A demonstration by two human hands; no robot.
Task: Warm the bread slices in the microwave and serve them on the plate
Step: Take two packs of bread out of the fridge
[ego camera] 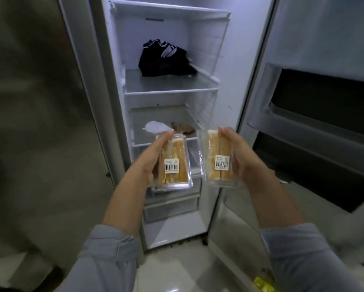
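Plainly, the moment belonged to the fetching step: the bread was out of the open fridge (168, 91) but nowhere near a microwave or a plate, neither of which showed in the view. The left hand (149, 163) gripped one clear pack of bread slices (176, 165), thumb lying along the pack's left face and the fingers hidden behind it. The right hand (237, 157) gripped a second pack of bread slices (215, 159), fingers curled over its right edge and top. Both packs were held upright just in front of the fridge's lower shelves, side by side and slightly apart, each with a barcode label facing the camera.

Inside the fridge, a dark bag (166, 57) sat on the middle shelf, well above the packs; a white bundle (155, 127) and something brown beside it lay on the shelf just behind them. The fridge door (315, 106) stood swung open to the right.

By my reading, the next move called for carrying both packs away from the fridge, and since both hands were full, the door would have to be nudged closed with an elbow or a pack set down first. The slices would also need unwrapping, as the plastic packs looked sealed.
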